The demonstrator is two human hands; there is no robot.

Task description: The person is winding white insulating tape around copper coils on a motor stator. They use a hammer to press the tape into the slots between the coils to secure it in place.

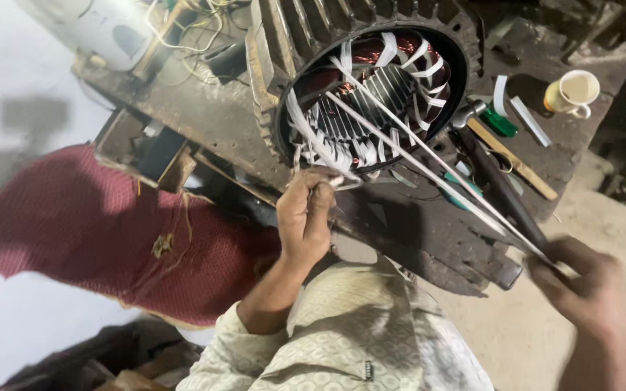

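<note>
The white strips (436,163) ran lengthwise from the stator bore (371,94), upper left, down to the right hand (581,289), which was clamped on their ends. The left hand (306,213), nearer the bore, pinched the lacing at its lower rim.

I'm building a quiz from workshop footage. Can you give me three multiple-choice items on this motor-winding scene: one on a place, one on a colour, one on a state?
1. Where does the cup stand?
A. on the workbench beyond the hammer
B. on the floor
C. inside the motor housing

2. What colour is the cushion beside the bench?
A. blue
B. dark red
C. yellow

3. What does the right hand do?
A. lies flat on the bench
B. holds the cup
C. grips the ends of long thin white strips

Answers: 1 A, it sits on the bench top past the hammer; 2 B, the fabric is maroon; 3 C, the strips run from the stator into that hand.
</note>
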